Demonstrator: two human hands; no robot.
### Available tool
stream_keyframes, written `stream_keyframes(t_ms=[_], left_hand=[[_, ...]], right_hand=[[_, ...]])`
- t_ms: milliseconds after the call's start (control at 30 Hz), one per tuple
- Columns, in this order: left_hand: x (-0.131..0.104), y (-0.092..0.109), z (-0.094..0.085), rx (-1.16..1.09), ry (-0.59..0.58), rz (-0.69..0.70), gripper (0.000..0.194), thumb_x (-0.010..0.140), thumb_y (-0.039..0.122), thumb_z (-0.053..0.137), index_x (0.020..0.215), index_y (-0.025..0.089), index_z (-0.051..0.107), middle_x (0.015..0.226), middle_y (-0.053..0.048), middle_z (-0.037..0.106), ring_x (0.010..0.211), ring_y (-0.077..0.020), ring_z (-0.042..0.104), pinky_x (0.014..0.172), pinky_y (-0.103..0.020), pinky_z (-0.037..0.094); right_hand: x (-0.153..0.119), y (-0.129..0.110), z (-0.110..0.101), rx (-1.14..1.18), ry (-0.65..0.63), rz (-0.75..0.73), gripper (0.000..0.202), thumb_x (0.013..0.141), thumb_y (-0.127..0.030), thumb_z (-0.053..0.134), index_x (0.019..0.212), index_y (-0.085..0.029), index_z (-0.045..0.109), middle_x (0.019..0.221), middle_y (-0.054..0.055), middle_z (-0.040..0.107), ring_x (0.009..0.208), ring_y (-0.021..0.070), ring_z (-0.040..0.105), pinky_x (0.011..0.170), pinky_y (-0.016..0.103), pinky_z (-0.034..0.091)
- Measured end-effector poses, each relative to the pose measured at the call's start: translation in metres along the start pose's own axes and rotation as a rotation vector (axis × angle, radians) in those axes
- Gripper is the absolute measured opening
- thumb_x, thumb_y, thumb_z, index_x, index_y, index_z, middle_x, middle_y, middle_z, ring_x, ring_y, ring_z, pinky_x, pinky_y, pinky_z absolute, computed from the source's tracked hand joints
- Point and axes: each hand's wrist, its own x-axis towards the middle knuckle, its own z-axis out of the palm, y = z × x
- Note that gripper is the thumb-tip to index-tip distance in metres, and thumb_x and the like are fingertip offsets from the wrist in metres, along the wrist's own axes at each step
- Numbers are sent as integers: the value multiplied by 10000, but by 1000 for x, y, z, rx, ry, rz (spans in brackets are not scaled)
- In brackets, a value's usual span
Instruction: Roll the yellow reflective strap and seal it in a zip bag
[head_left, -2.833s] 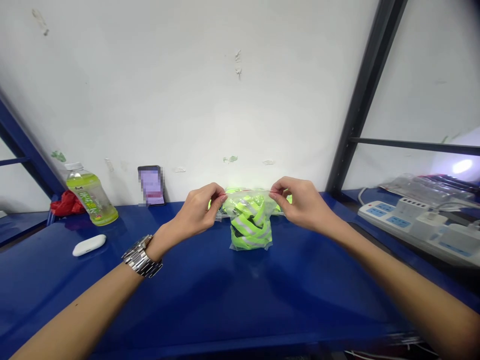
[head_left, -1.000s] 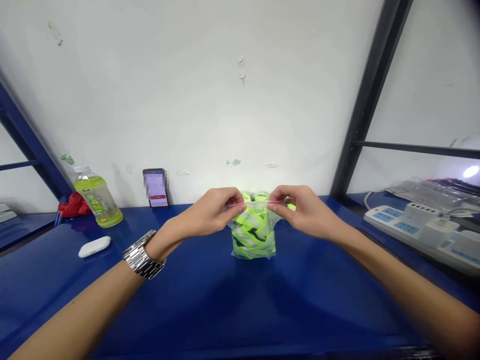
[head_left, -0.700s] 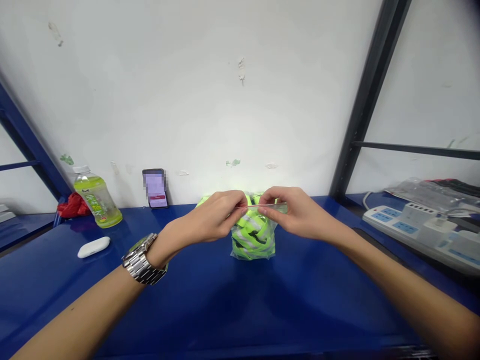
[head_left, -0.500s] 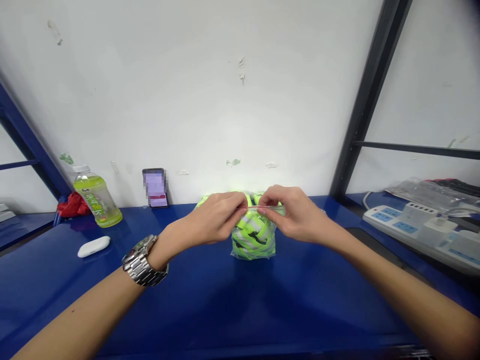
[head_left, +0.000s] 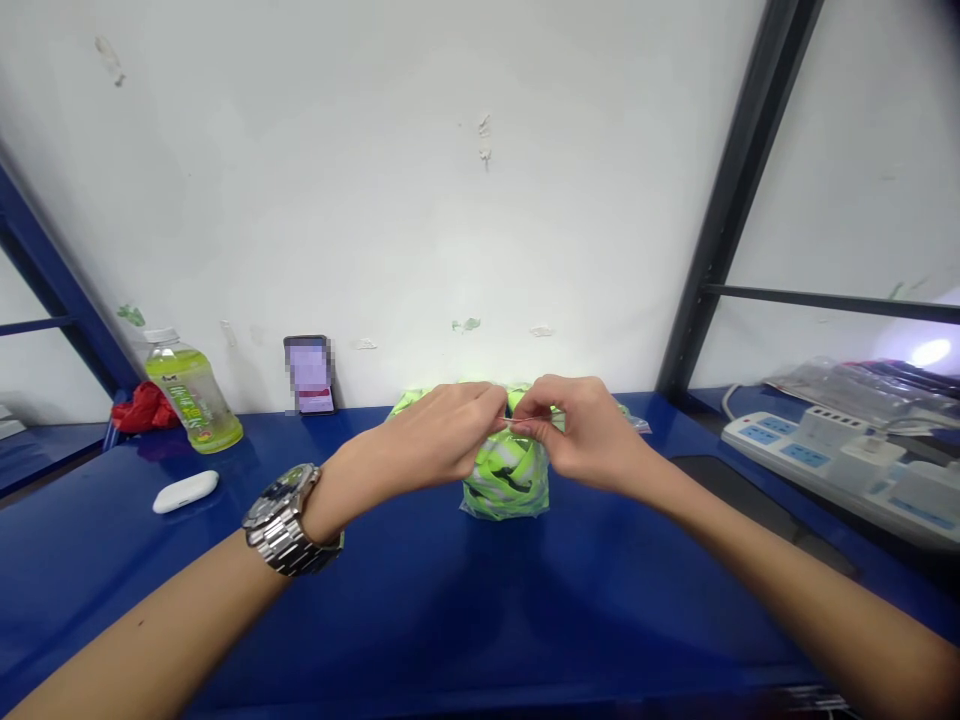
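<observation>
Near half of worktop (head_left: 465, 610) bare in front of bag of green straps (head_left: 504, 478), which stands mid-surface with both hands (head_left: 439, 436) pinched at its top; forearms angle in from either side. Left of bag a wide open stretch, bounded far left by white case (head_left: 185, 491), green bottle (head_left: 189, 402), red cloth (head_left: 141, 408), and phone (head_left: 309, 374) leaning on wall. Right side: dark upright post (head_left: 731, 200) at back edge, power strips (head_left: 840, 465) and clear packaging (head_left: 862, 385) beyond it.

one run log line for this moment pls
left hand: pinching bag top | right hand: pinching bag top | clear bag: upright on blue table, holds neon green straps
</observation>
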Motion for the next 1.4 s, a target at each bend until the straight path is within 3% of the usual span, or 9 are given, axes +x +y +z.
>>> stream_keyframes(t_ms=[133,267,567,767,900,1033,1200,1300,1400], left_hand=[[6,7,21,251,136,-92,231,571,60,447,758,192,418,673,-25,532,560,-145,415,482,-289,175],[7,5,35,293,242,-57,252,525,68,415,740,198,406,624,-20,503,557,-154,420,476,-292,202],[7,8,8,316,62,5,238,604,-6,424,758,176,439,698,-41,541,646,-166,453,566,-286,344],[9,8,20,381,109,-44,237,567,19,437,744,177,437,663,-31,494,655,-179,438,531,-278,321],[11,6,26,330,135,-55,228,590,4,443,749,168,452,702,-45,510,671,-175,432,555,-278,350],[7,5,19,196,109,-79,175,746,12,405,807,155,485,759,-56,542,728,-175,477,611,-276,389],[-10,-7,7,86,59,-127,133,848,73,399,881,152,501,801,-57,563,714,-161,512,607,-267,381],[-16,-11,6,85,45,-179,156,777,11,416,817,157,454,754,-46,551,649,-146,487,562,-258,346],[-15,-10,12,138,43,-202,281,615,-56,424,778,173,408,719,-30,527,594,-136,441,512,-250,297]], right_hand=[[2,-5,8,-143,37,91,169,555,-32,519,529,-189,461,484,-22,492,471,106,392,471,249,242],[2,-1,10,-133,25,177,193,577,-45,523,527,-195,411,449,-42,437,441,90,317,443,242,204],[2,-1,-1,-8,-7,81,97,730,-125,601,653,-170,642,601,9,635,555,129,534,538,253,363],[-2,-4,-5,-12,15,57,60,744,-163,632,708,-166,681,670,24,677,607,142,589,573,252,396],[-5,1,-3,-217,46,-7,145,653,-26,550,643,-163,596,559,-6,598,513,115,493,506,236,309],[-4,11,2,-358,72,-49,245,492,41,477,620,-164,513,530,-25,541,483,102,428,469,226,232],[-4,21,-5,-120,64,-27,149,682,-23,505,666,-157,567,580,-10,592,504,98,491,488,210,313],[-6,19,-12,-40,24,-47,123,750,-82,529,722,-161,619,648,2,638,574,111,548,549,218,370],[-7,17,-13,-72,30,-85,136,710,-54,515,678,-157,596,584,-10,597,524,103,513,519,220,345]])
